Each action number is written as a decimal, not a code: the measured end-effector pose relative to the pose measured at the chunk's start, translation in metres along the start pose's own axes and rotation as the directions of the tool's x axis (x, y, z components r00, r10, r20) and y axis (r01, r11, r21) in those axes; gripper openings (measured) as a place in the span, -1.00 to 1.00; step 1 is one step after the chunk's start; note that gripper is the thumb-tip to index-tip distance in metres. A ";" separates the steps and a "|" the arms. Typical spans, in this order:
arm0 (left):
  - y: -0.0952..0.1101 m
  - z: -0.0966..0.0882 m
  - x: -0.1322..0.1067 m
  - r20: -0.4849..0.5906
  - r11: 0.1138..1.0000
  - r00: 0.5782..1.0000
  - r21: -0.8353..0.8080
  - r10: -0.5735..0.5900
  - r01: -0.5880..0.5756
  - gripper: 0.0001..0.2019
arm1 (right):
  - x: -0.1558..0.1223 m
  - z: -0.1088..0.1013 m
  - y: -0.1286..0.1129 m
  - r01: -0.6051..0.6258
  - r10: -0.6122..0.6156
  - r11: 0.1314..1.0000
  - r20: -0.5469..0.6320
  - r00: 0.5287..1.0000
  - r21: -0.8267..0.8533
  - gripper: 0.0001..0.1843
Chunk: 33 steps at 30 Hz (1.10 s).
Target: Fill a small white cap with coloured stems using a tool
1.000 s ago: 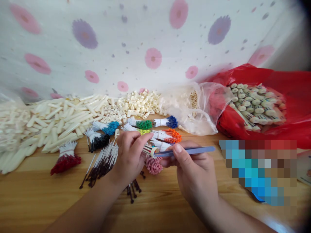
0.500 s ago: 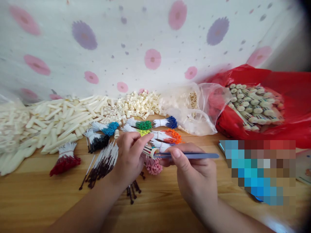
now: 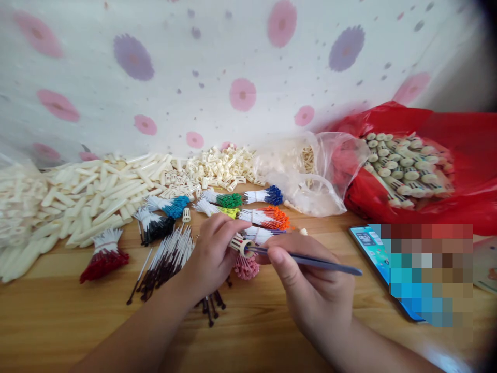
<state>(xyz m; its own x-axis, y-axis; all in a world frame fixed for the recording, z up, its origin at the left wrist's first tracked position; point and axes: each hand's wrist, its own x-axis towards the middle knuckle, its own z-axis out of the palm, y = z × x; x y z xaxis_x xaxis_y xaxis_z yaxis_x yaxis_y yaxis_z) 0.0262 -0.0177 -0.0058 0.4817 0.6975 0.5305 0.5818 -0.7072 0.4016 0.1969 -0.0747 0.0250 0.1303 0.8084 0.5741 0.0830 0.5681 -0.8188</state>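
Observation:
My left hand (image 3: pixel 212 254) pinches a small cream slotted cap (image 3: pixel 241 243) between thumb and fingers, held above the wooden table (image 3: pixel 58 311). My right hand (image 3: pixel 310 285) grips blue-grey tweezers (image 3: pixel 310 260), whose tips reach into the open end of the cap. Under both hands lie bundles of thin sticks with coloured tips: pink (image 3: pixel 246 267), orange (image 3: pixel 267 217), green (image 3: pixel 223 199), blue (image 3: pixel 264 196), black (image 3: pixel 155 225) and red (image 3: pixel 104 254).
Heaps of cream tubes (image 3: pixel 93 191) and slotted caps (image 3: pixel 217 168) lie at the back left. A clear bag (image 3: pixel 310 176) and a red bag (image 3: pixel 458 155) of finished pieces stand at the right. A phone (image 3: pixel 368 243) lies beside my right hand. Loose dark sticks (image 3: pixel 166 259) are scattered.
The tweezers' rear end has dropped, so they now slant down to the right. Both hands have shifted slightly down and right; the phone shows more.

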 end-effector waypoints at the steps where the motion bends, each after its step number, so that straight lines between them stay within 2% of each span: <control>1: 0.000 0.000 0.000 0.045 0.997 0.999 -0.071 -0.012 0.015 -0.70 | 0.000 -0.001 0.000 0.019 -0.019 0.999 0.015 1.000 -0.029 -0.86; 5: 0.003 0.001 0.002 0.175 0.950 0.984 -0.304 -0.018 0.071 -0.87 | 0.000 -0.001 0.001 0.044 -0.041 0.998 0.056 0.998 -0.051 -0.87; 9: 0.008 0.000 0.004 0.261 0.906 0.964 -0.394 -0.051 0.155 -0.72 | -0.001 -0.003 0.001 0.057 -0.056 0.997 0.032 0.998 -0.048 -0.82; 13: 0.009 0.001 0.004 0.290 0.853 0.953 -0.473 -0.086 0.221 -0.59 | 0.000 -0.004 0.001 0.088 -0.086 0.995 0.039 0.995 -0.049 -0.84; 16: 0.010 0.002 0.004 0.348 0.798 0.930 -0.524 -0.118 0.297 -0.58 | 0.001 -0.004 -0.001 0.104 -0.101 0.993 0.056 0.993 -0.055 -0.86; 19: 0.013 0.000 0.004 0.384 0.767 0.918 -0.557 -0.104 0.319 -0.62 | 0.003 -0.003 -0.002 0.094 -0.090 0.994 0.063 0.994 -0.059 -0.88; 23: 0.015 -0.002 0.004 0.400 0.748 0.913 -0.580 -0.083 0.323 -0.65 | 0.003 -0.002 -0.003 0.090 -0.086 0.995 0.074 0.994 -0.054 -0.88; 28: 0.014 -0.001 0.004 0.398 0.766 0.914 -0.564 -0.076 0.309 -0.60 | 0.002 -0.002 -0.003 0.080 -0.076 0.996 0.089 0.993 -0.049 -0.86; 33: 0.013 -0.002 0.005 0.335 0.835 0.939 -0.492 -0.081 0.247 -0.64 | -0.002 -0.004 0.000 0.105 -0.103 0.992 0.037 0.994 -0.064 -0.80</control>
<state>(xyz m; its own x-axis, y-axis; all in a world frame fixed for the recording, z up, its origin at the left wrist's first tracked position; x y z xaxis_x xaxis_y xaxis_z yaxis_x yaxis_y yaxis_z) 0.0347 -0.0233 0.0035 0.6246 0.7505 0.2159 0.2826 -0.4750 0.8334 0.2001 -0.0772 0.0235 0.0848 0.7510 0.6549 0.1588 0.6387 -0.7529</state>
